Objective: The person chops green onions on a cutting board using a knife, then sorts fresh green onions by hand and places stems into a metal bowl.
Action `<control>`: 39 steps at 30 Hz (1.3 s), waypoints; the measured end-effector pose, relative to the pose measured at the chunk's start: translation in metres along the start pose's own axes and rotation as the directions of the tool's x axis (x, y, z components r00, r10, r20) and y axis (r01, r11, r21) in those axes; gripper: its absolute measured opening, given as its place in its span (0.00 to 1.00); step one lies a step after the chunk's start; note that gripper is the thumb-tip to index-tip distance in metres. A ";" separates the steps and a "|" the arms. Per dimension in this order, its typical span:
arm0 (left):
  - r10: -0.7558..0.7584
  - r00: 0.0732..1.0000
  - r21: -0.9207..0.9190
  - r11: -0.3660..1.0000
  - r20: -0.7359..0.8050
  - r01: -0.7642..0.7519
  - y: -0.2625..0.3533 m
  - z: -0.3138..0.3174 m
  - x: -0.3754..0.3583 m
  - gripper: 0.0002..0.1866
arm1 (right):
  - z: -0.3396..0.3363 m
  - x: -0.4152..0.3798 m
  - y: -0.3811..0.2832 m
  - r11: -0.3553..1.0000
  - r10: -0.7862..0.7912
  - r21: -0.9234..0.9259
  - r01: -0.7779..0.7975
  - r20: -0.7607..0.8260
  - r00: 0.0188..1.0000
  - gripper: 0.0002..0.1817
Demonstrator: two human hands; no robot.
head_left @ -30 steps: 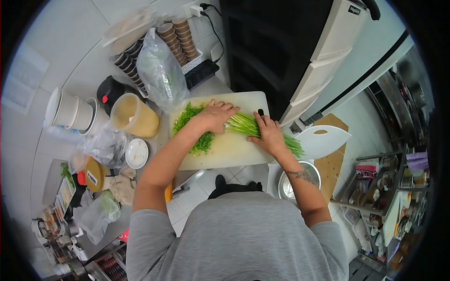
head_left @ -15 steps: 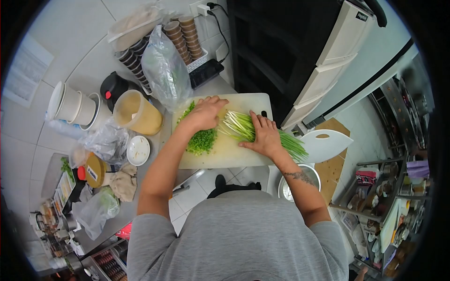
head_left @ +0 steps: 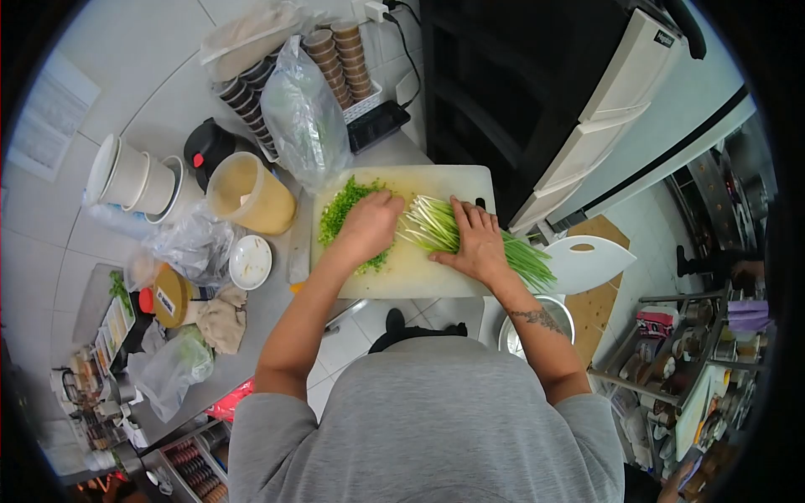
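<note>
A pale cutting board (head_left: pixel 419 281) lies in front of the body. On its left part is a loose pile of chopped green onions (head_left: pixel 337 211). My left hand (head_left: pixel 369 225) is over this pile with its fingers curled in; what is inside them is hidden. A bundle of long green onions (head_left: pixel 432 225) lies across the right part, white ends toward my left hand. My right hand (head_left: pixel 478 241) is across the bundle, fingers on the far side and thumb on the near side. The green ends stick out past the board's right edge.
Left of the board are a tub of yellowish liquid (head_left: pixel 267 205), a small white dish (head_left: pixel 251 261), a plastic bag (head_left: pixel 303 117) and a phone (head_left: pixel 377 126). On the right are a white board with a handle hole (head_left: pixel 587 267) and a metal bowl (head_left: pixel 568 312). Shelves stand at far right.
My left hand has curled its fingers, which were stretched out before. The chopped pile is more spread at its far side. My right hand stays on the bundle. The view has shifted slightly.
</note>
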State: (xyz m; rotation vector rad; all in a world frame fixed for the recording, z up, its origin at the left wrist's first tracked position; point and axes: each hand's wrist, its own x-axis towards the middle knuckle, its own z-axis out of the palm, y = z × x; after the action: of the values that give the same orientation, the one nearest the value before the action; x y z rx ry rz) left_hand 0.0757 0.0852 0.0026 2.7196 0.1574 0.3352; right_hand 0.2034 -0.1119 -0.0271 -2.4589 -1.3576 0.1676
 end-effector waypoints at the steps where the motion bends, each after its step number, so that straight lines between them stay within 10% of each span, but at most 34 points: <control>1: 0.019 0.999 0.071 0.997 0.033 -0.022 -0.001 0.006 -0.007 0.13 | 0.000 0.001 -0.003 1.000 0.000 0.000 0.000 0.009 1.000 0.63; 18: 0.025 0.978 0.043 0.999 -0.206 -0.016 0.029 0.061 -0.036 0.11 | 0.006 0.015 0.018 0.947 -0.290 0.152 0.284 0.021 0.957 0.44; 28: 0.052 0.976 0.272 0.962 -0.211 0.007 0.002 0.048 -0.006 0.11 | 0.003 0.019 0.020 0.943 -0.179 0.283 0.177 -0.019 0.984 0.36; 39: -0.021 0.964 0.127 0.990 -0.265 0.056 0.020 0.054 -0.013 0.07 | 0.004 0.016 0.012 0.948 -0.255 0.167 0.272 -0.115 0.960 0.32</control>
State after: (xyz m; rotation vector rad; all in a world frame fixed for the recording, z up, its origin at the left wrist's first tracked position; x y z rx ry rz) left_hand 0.0784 0.0449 -0.0398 2.7880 0.3166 0.6987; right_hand 0.2206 -0.1030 -0.0338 -2.0871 -1.5413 0.1075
